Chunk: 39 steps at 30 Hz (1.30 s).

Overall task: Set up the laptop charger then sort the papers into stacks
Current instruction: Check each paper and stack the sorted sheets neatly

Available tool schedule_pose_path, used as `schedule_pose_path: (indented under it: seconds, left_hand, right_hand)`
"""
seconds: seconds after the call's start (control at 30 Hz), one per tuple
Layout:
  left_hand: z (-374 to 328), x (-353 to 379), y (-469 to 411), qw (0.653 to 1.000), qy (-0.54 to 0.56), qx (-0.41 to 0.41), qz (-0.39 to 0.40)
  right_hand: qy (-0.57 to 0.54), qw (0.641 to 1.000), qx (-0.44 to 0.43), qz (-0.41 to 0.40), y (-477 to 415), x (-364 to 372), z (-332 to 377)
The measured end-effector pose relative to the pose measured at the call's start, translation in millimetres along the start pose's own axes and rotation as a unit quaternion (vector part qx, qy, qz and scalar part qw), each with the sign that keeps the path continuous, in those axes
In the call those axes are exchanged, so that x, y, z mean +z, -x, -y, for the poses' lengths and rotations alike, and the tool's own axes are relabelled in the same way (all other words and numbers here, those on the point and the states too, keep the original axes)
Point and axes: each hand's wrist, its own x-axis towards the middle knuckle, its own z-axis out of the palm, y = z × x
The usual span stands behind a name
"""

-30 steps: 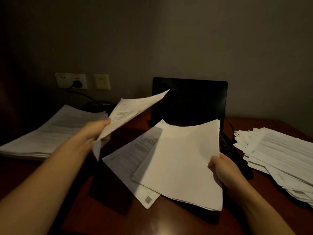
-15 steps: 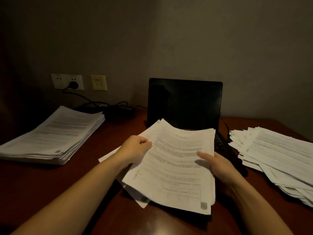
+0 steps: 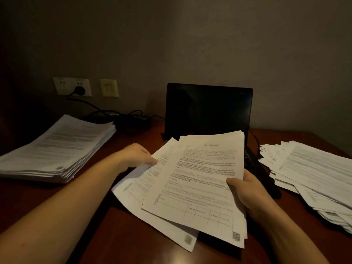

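Note:
I hold a fanned bundle of printed papers [image 3: 200,180] above the desk in front of the open black laptop [image 3: 208,109]. My right hand [image 3: 245,189] grips the bundle's right edge, thumb on top. My left hand [image 3: 136,156] pinches the left edge of the lower sheets. A neat paper stack [image 3: 57,149] lies at the left, and a loose, spread pile of papers [image 3: 312,172] lies at the right. The charger plug [image 3: 79,90] sits in the wall socket, and its cable [image 3: 106,112] runs along the desk toward the laptop.
The dark wooden desk [image 3: 122,235] stands against a grey wall. A second wall plate [image 3: 109,88] is beside the socket. The charger brick [image 3: 137,119] lies behind the left stack. Another cable [image 3: 254,136] hangs at the laptop's right side.
My left hand brought its lifted sheet back down onto the bundle, then slid to the left edge of the lower sheets. The printed side now faces up. My right hand kept its grip.

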Motion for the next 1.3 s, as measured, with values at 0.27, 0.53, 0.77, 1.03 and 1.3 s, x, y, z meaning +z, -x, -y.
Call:
schedule_pose_path:
  seconds: [0.27,0.53,0.77,1.03,1.3]
  left_hand:
    - [6,-4,48,0.959,0.270,0.075,0.038]
    - [11,-4,79,0.825,0.540,0.073,0.148]
    - [0,-19,84,0.820,0.554,0.135,0.049]
    - [15,-55,87,0.784,0.603,0.146,0.007]
    - [12,-46,78,0.738,0.656,0.147,0.064]
  right_hand:
    - [-0.047,0.998,-0.027,-0.009,3,6,-1]
    - [-0.112,0.992,-0.053,0.024,3,22,11]
    - [-0.109,0.990,-0.088,-0.011,-10,20,33]
    - [-0.103,0.987,-0.121,0.013,-16,0,56]
    - [-0.187,0.974,-0.107,0.064,-15,13,61]
